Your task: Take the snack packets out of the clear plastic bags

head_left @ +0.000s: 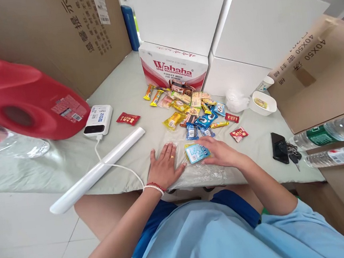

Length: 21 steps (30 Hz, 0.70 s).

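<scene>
Head view. We see a blue snack packet (197, 152) lying on a clear plastic bag (193, 171) spread flat at the near edge of the surface (126, 92). The right hand (219, 152) rests its fingers on the packet's 3 o'clock edge, palm down and not closed around it; whether the packet sits inside the bag or merely on top of it, we cannot tell. The left hand (164, 166) lies open and flat at the packet's 9 o'clock, pressing down the bag's left margin.

We judge the work to be at an early stage: one packet is at the bag, while the pile of snacks (191, 109) at 12 o'clock appears untouched. A few red sachets lie apart from the pile, one (128, 118) at 10 o'clock and two (238, 133) at 2 o'clock.

Farther out, at 9 o'clock, a white roll (99, 169) lies diagonally, with a power bank (98, 119) and its cable just beyond. A red jug (22, 102) stands at the far left. At 12 o'clock, behind the pile, is a Wahaha carton (172, 66). At 2 o'clock is a white bowl (264, 102); at 3 o'clock, a phone (279, 147) with keys, and two water bottles (333, 145) lying on their sides.
</scene>
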Each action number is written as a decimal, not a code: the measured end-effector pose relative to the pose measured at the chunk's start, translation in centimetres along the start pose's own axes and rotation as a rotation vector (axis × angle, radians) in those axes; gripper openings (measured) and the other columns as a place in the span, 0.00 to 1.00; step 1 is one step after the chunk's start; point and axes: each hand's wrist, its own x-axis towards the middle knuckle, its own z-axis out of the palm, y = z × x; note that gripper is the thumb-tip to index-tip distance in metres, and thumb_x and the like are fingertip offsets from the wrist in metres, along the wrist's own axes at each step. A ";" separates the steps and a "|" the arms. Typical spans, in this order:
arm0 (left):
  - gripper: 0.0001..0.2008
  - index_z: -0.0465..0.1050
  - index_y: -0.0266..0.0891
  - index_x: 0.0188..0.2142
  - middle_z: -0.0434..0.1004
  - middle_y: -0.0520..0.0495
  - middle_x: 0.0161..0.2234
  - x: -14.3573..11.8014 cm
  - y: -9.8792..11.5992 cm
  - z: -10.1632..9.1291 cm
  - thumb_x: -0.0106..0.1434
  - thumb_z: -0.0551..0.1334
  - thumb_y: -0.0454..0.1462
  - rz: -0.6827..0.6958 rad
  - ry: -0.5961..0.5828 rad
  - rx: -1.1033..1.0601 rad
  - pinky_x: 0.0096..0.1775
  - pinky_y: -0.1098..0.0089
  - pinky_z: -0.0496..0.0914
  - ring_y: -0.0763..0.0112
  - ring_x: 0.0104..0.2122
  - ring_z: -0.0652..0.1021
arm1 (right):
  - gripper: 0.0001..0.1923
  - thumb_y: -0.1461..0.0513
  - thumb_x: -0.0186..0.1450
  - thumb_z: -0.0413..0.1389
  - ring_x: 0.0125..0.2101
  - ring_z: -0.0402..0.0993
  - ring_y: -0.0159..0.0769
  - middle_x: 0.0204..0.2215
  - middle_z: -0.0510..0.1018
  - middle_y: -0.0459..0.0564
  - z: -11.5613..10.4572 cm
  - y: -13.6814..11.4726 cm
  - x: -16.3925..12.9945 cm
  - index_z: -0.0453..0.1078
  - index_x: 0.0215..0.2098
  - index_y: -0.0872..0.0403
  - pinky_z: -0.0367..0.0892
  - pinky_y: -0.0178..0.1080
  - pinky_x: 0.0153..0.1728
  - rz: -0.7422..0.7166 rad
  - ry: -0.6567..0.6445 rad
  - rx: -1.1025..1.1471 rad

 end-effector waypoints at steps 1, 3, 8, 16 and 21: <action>0.38 0.51 0.35 0.74 0.51 0.34 0.74 0.0 0.0 0.0 0.72 0.49 0.54 -0.002 0.000 0.002 0.69 0.36 0.38 0.50 0.72 0.57 | 0.44 0.56 0.61 0.68 0.60 0.71 0.48 0.69 0.62 0.53 -0.2 -0.5 0.7 0.57 0.71 0.42 0.69 0.44 0.57 -0.033 -0.089 -0.055; 0.38 0.51 0.35 0.74 0.51 0.34 0.74 0.0 0.0 0.0 0.72 0.49 0.55 -0.008 -0.001 0.007 0.69 0.35 0.38 0.50 0.72 0.58 | 0.46 0.58 0.60 0.69 0.57 0.75 0.50 0.70 0.62 0.55 -0.1 -1.3 2.0 0.56 0.72 0.43 0.71 0.43 0.52 -0.006 -0.199 -0.177; 0.38 0.52 0.36 0.74 0.52 0.35 0.74 0.0 0.1 -0.2 0.72 0.50 0.55 -0.006 -0.010 0.009 0.70 0.37 0.39 0.50 0.72 0.57 | 0.43 0.57 0.63 0.64 0.50 0.80 0.52 0.63 0.70 0.60 1.1 -2.0 3.1 0.54 0.73 0.48 0.72 0.42 0.43 0.104 -0.196 -0.345; 0.39 0.52 0.37 0.74 0.50 0.36 0.74 -0.1 0.1 -0.1 0.72 0.49 0.56 -0.019 -0.018 0.004 0.70 0.37 0.38 0.49 0.72 0.57 | 0.33 0.62 0.64 0.59 0.45 0.81 0.51 0.55 0.75 0.59 1.1 -3.3 1.1 0.59 0.67 0.51 0.72 0.43 0.39 0.152 -0.179 -0.419; 0.38 0.52 0.38 0.73 0.51 0.36 0.74 -0.3 0.2 0.0 0.71 0.50 0.56 -0.002 -0.016 -0.002 0.69 0.36 0.40 0.47 0.72 0.57 | 0.33 0.62 0.66 0.58 0.45 0.80 0.50 0.57 0.74 0.59 1.4 -3.9 0.8 0.57 0.69 0.50 0.72 0.42 0.41 0.188 -0.179 -0.388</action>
